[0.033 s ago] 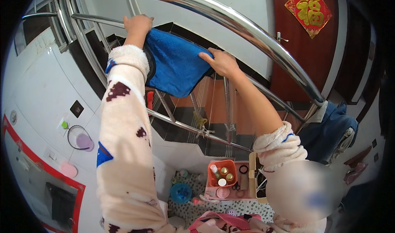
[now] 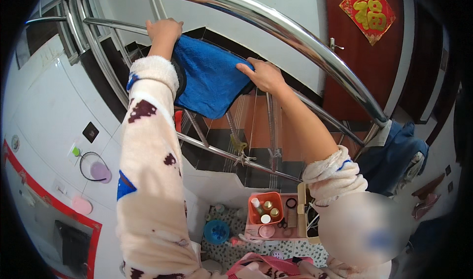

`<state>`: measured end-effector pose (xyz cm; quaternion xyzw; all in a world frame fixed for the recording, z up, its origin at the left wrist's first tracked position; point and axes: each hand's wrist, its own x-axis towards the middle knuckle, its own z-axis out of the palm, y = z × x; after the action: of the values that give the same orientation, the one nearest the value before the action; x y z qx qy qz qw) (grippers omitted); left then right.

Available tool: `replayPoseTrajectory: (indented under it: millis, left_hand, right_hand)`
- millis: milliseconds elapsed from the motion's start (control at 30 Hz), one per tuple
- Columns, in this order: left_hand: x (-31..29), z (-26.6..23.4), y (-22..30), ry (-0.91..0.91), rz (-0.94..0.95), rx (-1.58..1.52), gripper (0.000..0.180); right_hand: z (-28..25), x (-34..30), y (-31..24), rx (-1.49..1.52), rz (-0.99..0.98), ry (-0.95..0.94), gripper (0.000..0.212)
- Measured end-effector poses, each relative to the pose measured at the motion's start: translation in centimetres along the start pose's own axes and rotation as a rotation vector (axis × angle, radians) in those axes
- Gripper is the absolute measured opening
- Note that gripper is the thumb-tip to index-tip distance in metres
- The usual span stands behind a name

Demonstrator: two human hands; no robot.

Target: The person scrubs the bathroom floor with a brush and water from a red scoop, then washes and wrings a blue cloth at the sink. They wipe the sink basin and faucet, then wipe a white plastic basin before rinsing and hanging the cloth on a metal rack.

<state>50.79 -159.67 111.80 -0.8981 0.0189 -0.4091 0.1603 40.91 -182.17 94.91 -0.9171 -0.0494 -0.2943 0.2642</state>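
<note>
A blue cloth (image 2: 209, 77) with a dark edging hangs over the middle rail (image 2: 315, 104) of a shiny metal railing. At the cloth's upper left corner, my left hand (image 2: 165, 30) is closed over the rail and the cloth, its fingertips hidden behind them. My right hand (image 2: 265, 76) grips the cloth's right edge, thumb on the near side and the other fingers mostly out of sight behind. Between my hands the cloth is spread out, and its lower edge droops in front of the thin railing bars.
The thick top rail (image 2: 276, 20) curves above my hands. Blue clothing (image 2: 401, 156) hangs at the railing's right end. Below stand an orange basket (image 2: 252, 220) of bottles, an open box (image 2: 306, 215) and a blue basin (image 2: 217, 231). A red door (image 2: 359, 77) is beyond the railing.
</note>
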Motion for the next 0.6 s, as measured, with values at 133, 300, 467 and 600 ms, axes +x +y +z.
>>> replayPoseTrajectory:
  millis: [133,300,467,600]
  left_hand:
    - [0.0,0.9,-1.5,0.329,0.207,-0.091,0.046]
    - [-1.5,3.0,-5.4,0.531,0.332,-0.061,0.040]
    - [-2.5,3.8,-9.9,0.573,0.251,-0.069,0.030]
    - [-1.3,1.4,-9.1,0.542,0.212,-0.182,0.027]
  right_hand:
    - [0.1,0.0,0.4,0.048,-0.033,0.041,0.074]
    - [-0.3,-0.6,0.7,0.055,-0.023,-0.005,0.070]
    - [-0.3,-0.4,0.7,0.024,-0.007,-0.034,0.072]
    - [-0.8,-0.1,0.9,0.072,-0.016,-0.071,0.073]
